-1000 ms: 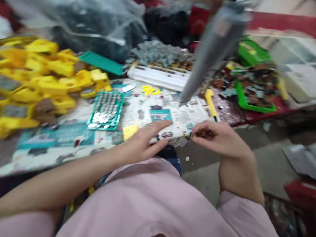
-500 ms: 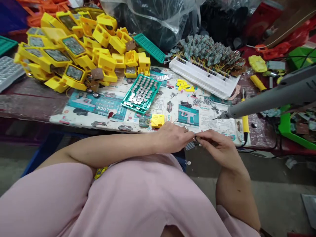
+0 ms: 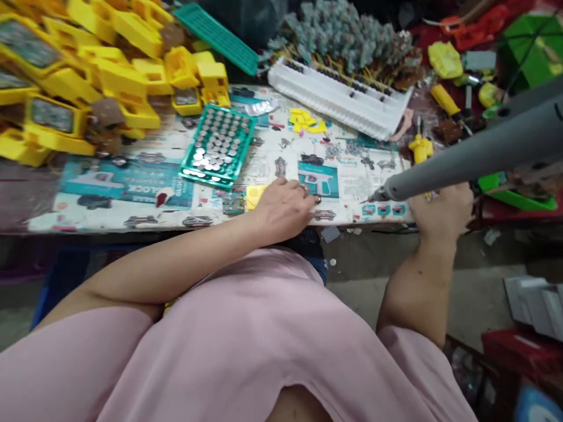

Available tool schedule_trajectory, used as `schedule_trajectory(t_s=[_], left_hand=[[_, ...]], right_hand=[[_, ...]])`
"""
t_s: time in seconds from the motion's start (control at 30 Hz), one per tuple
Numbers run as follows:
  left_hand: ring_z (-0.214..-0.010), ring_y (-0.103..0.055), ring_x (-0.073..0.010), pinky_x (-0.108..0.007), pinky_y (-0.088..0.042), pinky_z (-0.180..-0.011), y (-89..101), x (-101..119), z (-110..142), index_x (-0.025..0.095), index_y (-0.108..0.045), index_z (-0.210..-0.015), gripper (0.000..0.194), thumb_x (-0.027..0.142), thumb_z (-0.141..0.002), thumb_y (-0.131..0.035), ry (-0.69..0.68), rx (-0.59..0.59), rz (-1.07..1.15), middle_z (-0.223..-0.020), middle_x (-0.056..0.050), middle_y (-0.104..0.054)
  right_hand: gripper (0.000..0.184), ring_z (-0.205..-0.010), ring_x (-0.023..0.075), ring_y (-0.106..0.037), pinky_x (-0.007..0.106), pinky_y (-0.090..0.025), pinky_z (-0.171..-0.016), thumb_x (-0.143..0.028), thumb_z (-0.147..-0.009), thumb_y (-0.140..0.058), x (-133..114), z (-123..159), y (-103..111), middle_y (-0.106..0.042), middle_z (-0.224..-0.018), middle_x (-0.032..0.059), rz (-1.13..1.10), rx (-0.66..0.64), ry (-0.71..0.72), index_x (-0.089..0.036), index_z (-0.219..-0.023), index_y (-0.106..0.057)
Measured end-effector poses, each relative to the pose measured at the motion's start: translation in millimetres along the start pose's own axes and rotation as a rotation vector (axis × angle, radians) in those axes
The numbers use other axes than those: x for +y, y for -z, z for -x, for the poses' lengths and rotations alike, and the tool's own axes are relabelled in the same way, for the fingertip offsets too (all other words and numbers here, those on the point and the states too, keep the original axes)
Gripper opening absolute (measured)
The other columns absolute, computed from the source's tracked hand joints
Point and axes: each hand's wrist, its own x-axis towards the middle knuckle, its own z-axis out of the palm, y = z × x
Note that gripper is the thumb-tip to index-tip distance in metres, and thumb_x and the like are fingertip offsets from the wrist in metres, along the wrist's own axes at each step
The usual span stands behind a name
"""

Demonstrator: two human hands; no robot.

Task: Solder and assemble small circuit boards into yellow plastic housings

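My left hand (image 3: pixel 285 208) rests at the table's front edge, fingers closed, with a small dark round part (image 3: pixel 317 199) at its fingertips. A small yellow plastic case (image 3: pixel 255 197) lies beside its wrist, partly covered, next to a small circuit board (image 3: pixel 233 201). Over on the right, my right hand (image 3: pixel 442 212) is closed around the handle of a soldering iron (image 3: pixel 421 148), whose yellow front part and metal tip point away from me. The grey tool arm hides part of those fingers. A green tray (image 3: pixel 219 143) of silvery round cells lies beyond my left hand.
A grey tool arm (image 3: pixel 461 155) reaches in from the right, its thin tip above the printed sheet (image 3: pixel 264 167). Yellow housings (image 3: pixel 127 82) are heaped at left. A white rack (image 3: pixel 338 97) holds wired parts at the back. Small yellow pieces (image 3: pixel 305 120) lie before it.
My right hand has left the left hand's fingertips and moved right onto the soldering iron. My left hand keeps the small dark part. The view has shifted, so the table things appear higher and further left.
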Motion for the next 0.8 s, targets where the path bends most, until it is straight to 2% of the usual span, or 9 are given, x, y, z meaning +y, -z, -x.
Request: schedule_trajectory(t_s=[0.07,0.17,0.33,0.43,0.53,0.67,0.73,0.8], left_hand=[[-0.097,-0.069,-0.0302,-0.043,-0.048,-0.085,3.0,-5,4,0.013,-0.073,-0.104,0.031,0.037,-0.092,-0.058,-0.011,-0.032,-0.012,-0.099,-0.013,-0.075],[-0.104,-0.067,-0.0307,-0.046,-0.047,-0.096,8.1,-13,9,0.013,-0.069,-0.116,0.043,0.046,-0.09,-0.06,-0.04,-0.042,0.001,-0.11,-0.014,-0.073],[-0.121,-0.06,-0.033,-0.052,-0.038,-0.11,19.4,-27,24,0.015,-0.062,-0.127,0.049,0.044,-0.088,-0.06,0.01,0.011,0.015,-0.126,-0.014,-0.067],[-0.13,-0.054,-0.0342,-0.054,-0.034,-0.114,23.5,-34,37,0.016,-0.057,-0.134,0.053,0.043,-0.088,-0.06,0.045,0.023,0.061,-0.133,-0.015,-0.064],[-0.134,-0.051,-0.0341,-0.057,-0.03,-0.116,20.5,-37,50,0.018,-0.054,-0.135,0.054,0.045,-0.088,-0.06,0.066,0.048,0.091,-0.136,-0.014,-0.063],[-0.135,-0.05,-0.0317,-0.057,-0.027,-0.117,12.3,-38,61,0.023,-0.059,-0.124,0.041,0.046,-0.09,-0.058,0.097,0.112,0.053,-0.132,-0.01,-0.065],[-0.132,-0.053,-0.0304,-0.056,-0.03,-0.115,11.2,-38,63,0.023,-0.063,-0.116,0.03,0.042,-0.092,-0.056,0.102,0.16,0.019,-0.128,-0.008,-0.067],[-0.122,-0.06,-0.0279,-0.053,-0.037,-0.11,12.8,-38,64,0.025,-0.066,-0.104,0.019,0.035,-0.094,-0.055,0.102,0.225,-0.016,-0.119,-0.006,-0.072]], right_hand=[[0.046,-0.12,0.0394,-0.062,0.051,-0.051,-0.089,-0.042,-0.091,-0.055,-4,-6,-5,-0.065,-0.123,0.0254,0.045,-0.065,-0.11,-0.016,-0.129,-0.062],[0.046,-0.122,0.0358,-0.06,0.046,-0.047,-0.089,-0.047,-0.093,-0.056,-10,-16,-13,-0.062,-0.13,0.0241,0.027,-0.101,-0.194,-0.019,-0.129,-0.061],[0.045,-0.12,0.033,-0.06,0.046,-0.041,-0.086,-0.046,-0.1,-0.046,-11,-34,-25,-0.056,-0.134,0.0265,0.05,-0.139,-0.238,-0.019,-0.133,-0.059],[0.043,-0.121,0.0333,-0.06,0.045,-0.04,-0.085,-0.04,-0.101,-0.044,-11,-35,-19,-0.059,-0.131,0.0276,0.041,-0.162,-0.234,-0.014,-0.128,-0.063],[0.038,-0.118,0.0328,-0.062,0.044,-0.041,-0.083,-0.032,-0.099,-0.046,-10,-23,-6,-0.064,-0.126,0.0256,0.04,-0.135,-0.251,-0.012,-0.126,-0.065],[0.034,-0.109,0.033,-0.065,0.046,-0.045,-0.078,-0.029,-0.094,-0.05,4,4,-3,-0.068,-0.116,0.0236,0.078,-0.05,-0.253,-0.016,-0.12,-0.068],[0.033,-0.106,0.0338,-0.066,0.049,-0.048,-0.079,-0.03,-0.093,-0.05,15,19,-7,-0.07,-0.11,0.023,0.067,-0.008,-0.235,-0.018,-0.116,-0.07],[0.035,-0.107,0.0349,-0.067,0.052,-0.051,-0.085,-0.036,-0.093,-0.047,25,36,-9,-0.071,-0.106,0.0238,0.002,0.094,-0.224,-0.017,-0.111,-0.07]])
